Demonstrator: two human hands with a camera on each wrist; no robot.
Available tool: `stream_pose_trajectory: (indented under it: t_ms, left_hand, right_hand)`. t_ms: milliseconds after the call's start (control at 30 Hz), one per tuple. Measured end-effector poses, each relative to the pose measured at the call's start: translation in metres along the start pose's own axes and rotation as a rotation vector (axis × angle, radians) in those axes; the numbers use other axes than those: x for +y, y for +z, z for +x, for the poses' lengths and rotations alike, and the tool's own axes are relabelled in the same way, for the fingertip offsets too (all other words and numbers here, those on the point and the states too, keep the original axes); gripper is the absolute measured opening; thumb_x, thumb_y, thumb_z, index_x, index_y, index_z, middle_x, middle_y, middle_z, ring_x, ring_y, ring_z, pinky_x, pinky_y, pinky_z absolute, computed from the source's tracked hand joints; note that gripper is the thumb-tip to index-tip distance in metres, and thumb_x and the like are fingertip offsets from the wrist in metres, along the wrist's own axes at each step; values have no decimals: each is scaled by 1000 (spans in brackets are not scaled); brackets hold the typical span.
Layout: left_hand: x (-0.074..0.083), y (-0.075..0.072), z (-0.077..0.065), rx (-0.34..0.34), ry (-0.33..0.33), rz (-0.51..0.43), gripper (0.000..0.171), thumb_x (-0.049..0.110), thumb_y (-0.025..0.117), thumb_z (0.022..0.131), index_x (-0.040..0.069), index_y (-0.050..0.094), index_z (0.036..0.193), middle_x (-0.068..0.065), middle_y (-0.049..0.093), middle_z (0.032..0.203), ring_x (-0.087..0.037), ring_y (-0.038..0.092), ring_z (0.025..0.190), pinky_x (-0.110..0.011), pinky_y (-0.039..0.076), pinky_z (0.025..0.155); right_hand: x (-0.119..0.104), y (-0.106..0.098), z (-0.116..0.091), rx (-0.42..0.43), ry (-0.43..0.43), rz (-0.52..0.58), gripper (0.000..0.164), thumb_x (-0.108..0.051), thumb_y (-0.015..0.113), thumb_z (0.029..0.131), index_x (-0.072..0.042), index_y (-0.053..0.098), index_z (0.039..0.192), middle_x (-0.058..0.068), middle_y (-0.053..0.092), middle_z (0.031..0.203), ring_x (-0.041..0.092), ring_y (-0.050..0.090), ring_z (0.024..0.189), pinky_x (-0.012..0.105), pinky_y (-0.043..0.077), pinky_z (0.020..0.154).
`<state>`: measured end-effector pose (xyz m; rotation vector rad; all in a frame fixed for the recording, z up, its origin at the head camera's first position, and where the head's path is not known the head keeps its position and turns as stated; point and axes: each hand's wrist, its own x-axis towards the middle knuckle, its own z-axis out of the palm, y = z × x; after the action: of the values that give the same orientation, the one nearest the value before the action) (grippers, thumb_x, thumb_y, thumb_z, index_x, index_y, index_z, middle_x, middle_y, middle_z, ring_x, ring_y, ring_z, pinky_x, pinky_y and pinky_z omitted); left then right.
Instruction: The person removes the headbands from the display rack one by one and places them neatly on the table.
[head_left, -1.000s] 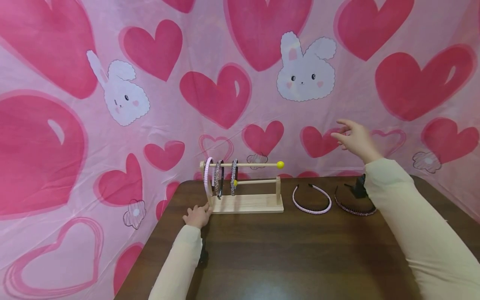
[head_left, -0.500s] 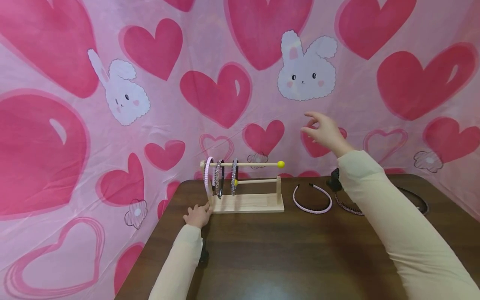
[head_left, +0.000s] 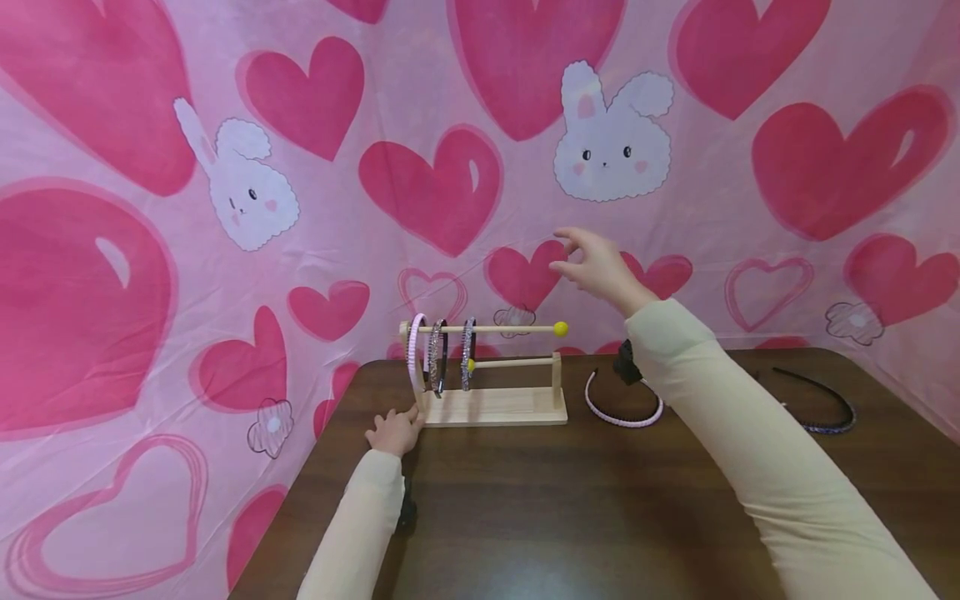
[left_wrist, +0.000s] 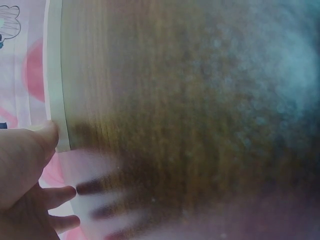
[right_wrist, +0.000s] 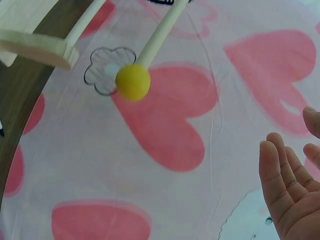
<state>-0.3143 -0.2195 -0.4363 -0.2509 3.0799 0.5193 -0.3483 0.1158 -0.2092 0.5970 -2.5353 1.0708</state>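
Note:
A wooden headband stand (head_left: 495, 410) holds three headbands on its upper rod: a pink one (head_left: 414, 354), a glittery brownish one (head_left: 434, 358) and a silvery one (head_left: 467, 354). My left hand (head_left: 393, 433) rests on the table at the stand's left end. In the left wrist view its thumb (left_wrist: 47, 137) touches the pale base edge, fingers spread beside it. Raised above the stand's right end, my right hand (head_left: 596, 265) has thumb and fingers apart and holds nothing. In the right wrist view the upper rod's yellow ball tip (right_wrist: 133, 82) is apart from the fingers (right_wrist: 270, 167).
On the brown table (head_left: 525, 517), right of the stand, lies a pink headband (head_left: 630, 423), partly behind my right sleeve. A dark headband (head_left: 851, 408) lies farther right. A pink heart-patterned cloth (head_left: 435, 83) hangs behind the table.
My right hand has moved left through the air, from above the loose headbands to above the stand's right end. The left hand and the stand have stayed put.

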Motion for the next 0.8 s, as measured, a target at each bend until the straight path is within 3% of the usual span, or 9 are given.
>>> stream_pose_trajectory:
  t_ms: [200, 400, 667, 800]
  left_hand:
    - [1, -2, -1, -8, -4, -4, 47, 35, 46, 96, 16, 44, 138, -28, 36, 135, -50, 27, 120, -65, 25, 89]
    - [1, -1, -1, 1, -1, -6, 47, 37, 45, 96, 17, 44, 138, -28, 37, 135, -49, 28, 119, -65, 25, 88]
    - [0, -1, -2, 8, 7, -6, 46, 36, 46, 96, 17, 45, 137, -28, 39, 133, -47, 31, 116, -64, 26, 87]
    - [-1, 0, -2, 11, 5, -8, 46, 36, 45, 96, 17, 45, 137, -27, 39, 133, -47, 31, 115, -64, 26, 87]
  right_hand:
    - [-16, 17, 4, -49, -29, -16, 57, -15, 65, 86, -10, 41, 138, 15, 53, 113, 25, 57, 82, 35, 51, 67]
    - [-27, 40, 6, -64, -58, -18, 56, -15, 66, 86, -10, 43, 137, 13, 55, 109, 27, 51, 99, 39, 46, 81]
    - [-33, 69, 7, -116, -84, -2, 57, -15, 67, 85, -7, 43, 136, 14, 56, 108, 26, 52, 99, 38, 44, 84]
    - [-37, 83, 5, -146, -83, 6, 57, -16, 68, 85, -8, 43, 136, 14, 55, 115, 27, 51, 106, 39, 43, 88]
